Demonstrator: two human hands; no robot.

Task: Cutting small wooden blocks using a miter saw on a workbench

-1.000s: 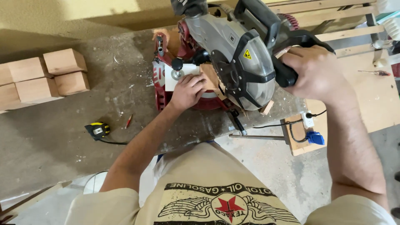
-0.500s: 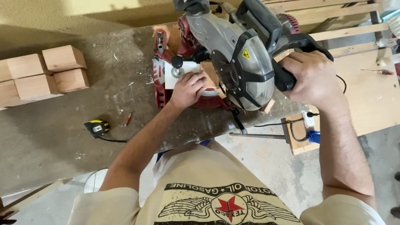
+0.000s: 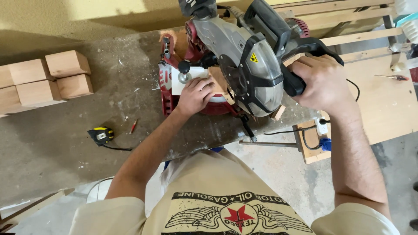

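A red and grey mitre saw (image 3: pixel 244 56) stands on a dusty concrete bench (image 3: pixel 87 143). My right hand (image 3: pixel 320 82) grips the saw's black handle, and the saw head is lowered. A wooden piece (image 3: pixel 217 78) lies on the saw's base under the blade guard. My left hand (image 3: pixel 195 95) presses flat on that wooden piece, fingers just left of the guard. The blade itself is hidden by the guard.
Several cut wooden blocks (image 3: pixel 43 80) are stacked at the bench's far left. A yellow and black tape measure (image 3: pixel 101 135) and a red pencil (image 3: pixel 133 126) lie on the bench. A power strip (image 3: pixel 321 127) sits on a wooden board at right, beside a screwdriver (image 3: pixel 392 77).
The saw head and my right hand have shifted slightly in view; my left hand stays on the wood.
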